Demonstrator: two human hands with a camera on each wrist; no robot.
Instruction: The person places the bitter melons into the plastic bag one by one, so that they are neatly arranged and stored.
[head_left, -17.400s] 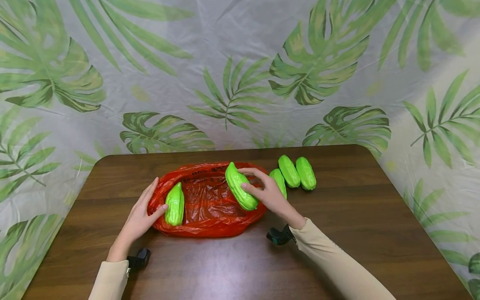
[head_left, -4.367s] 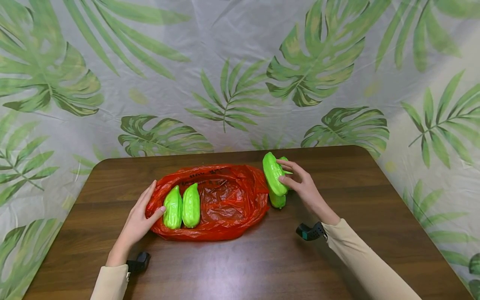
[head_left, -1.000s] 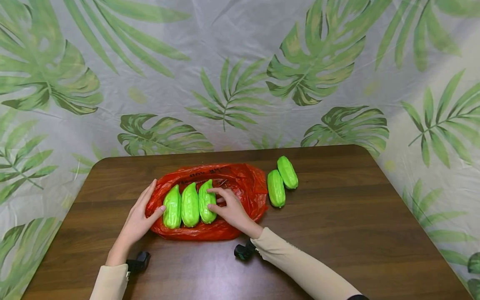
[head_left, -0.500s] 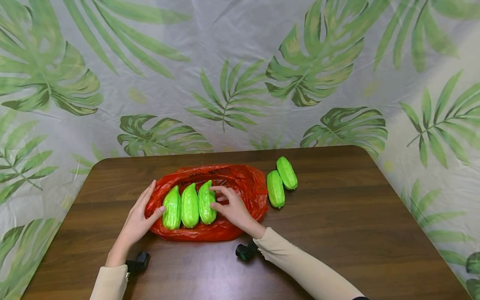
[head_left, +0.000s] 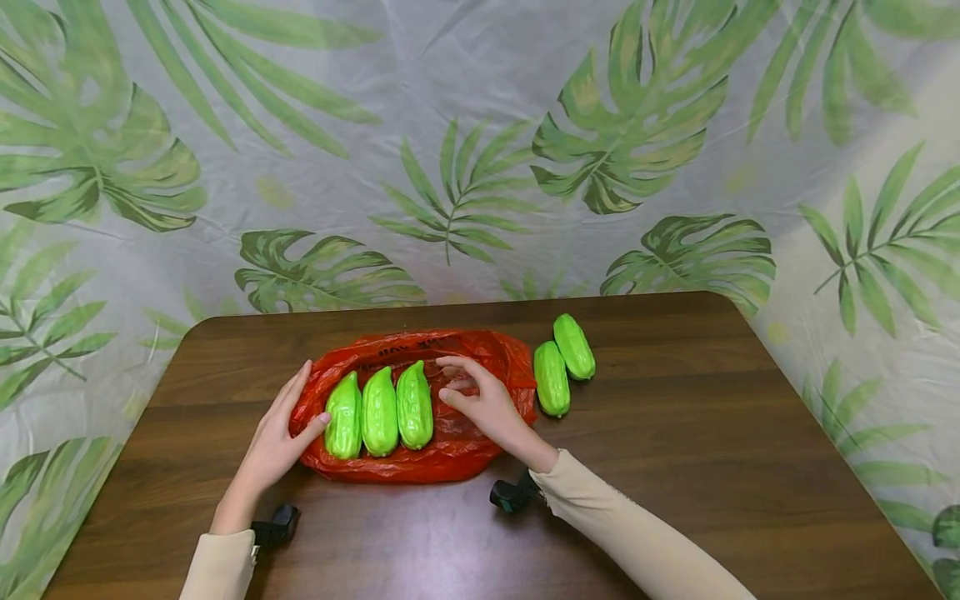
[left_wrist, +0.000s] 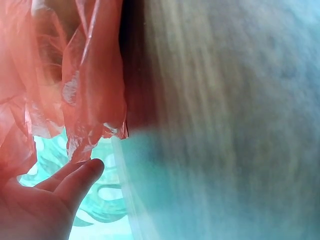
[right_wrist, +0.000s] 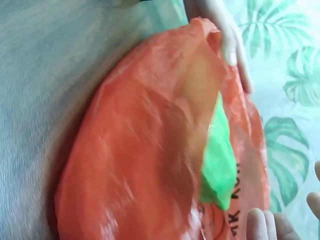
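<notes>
Three bright green bitter melons, glossy and ridged with pointed tips, lie side by side in an opened red plastic bag point(head_left: 408, 471): a left one point(head_left: 344, 421), a middle one point(head_left: 380, 415) and a right one point(head_left: 415, 408). My left hand point(head_left: 281, 437) holds the bag's left rim, thumb inside and fingers along the outside. Just right of the third melon, my right hand point(head_left: 487, 408) hovers over the bag with thumb and fingers apart, holding nothing. In the right wrist view, one melon point(right_wrist: 218, 155) shows through the bag's mouth; the red film covers the others.
Two more bitter melons lie on the table right of the bag, a nearer one point(head_left: 552, 379) and a farther one point(head_left: 574, 347). The brown wooden table point(head_left: 712, 433) ends at a leaf-patterned cloth backdrop point(head_left: 480, 167). Black wrist cameras sit under both wrists.
A second and third melon have come from the right-hand group into the bag. My right hand has just let go of the third and moved right. The left hand stays at the rim.
</notes>
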